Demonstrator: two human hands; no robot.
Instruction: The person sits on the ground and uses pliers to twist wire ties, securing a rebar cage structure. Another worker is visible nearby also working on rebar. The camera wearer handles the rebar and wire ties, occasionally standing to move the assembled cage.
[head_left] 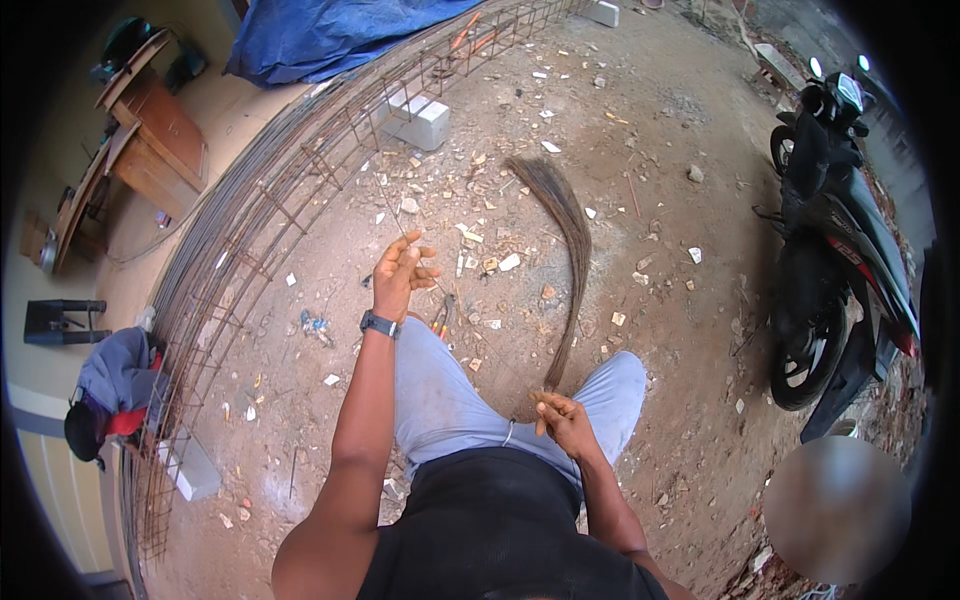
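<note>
My right hand (565,420) grips the bound base of a stick broom (568,240), whose long brown bristles arc away over the dirt ground. My left hand (402,272) is stretched forward, its fingers pinched on a single thin broom stick (392,205) that points up and away. A dark watch sits on my left wrist. My knees in light grey trousers (450,400) are below both hands. A pair of pliers with red handles (441,318) lies on the ground beside my left knee.
A long rebar cage (290,190) curves along the left, propped on white blocks (418,118). A blue tarp (330,35) lies beyond it. A black motorbike (840,240) stands at the right. Wooden furniture and a stool stand at far left. Wood chips litter the dirt.
</note>
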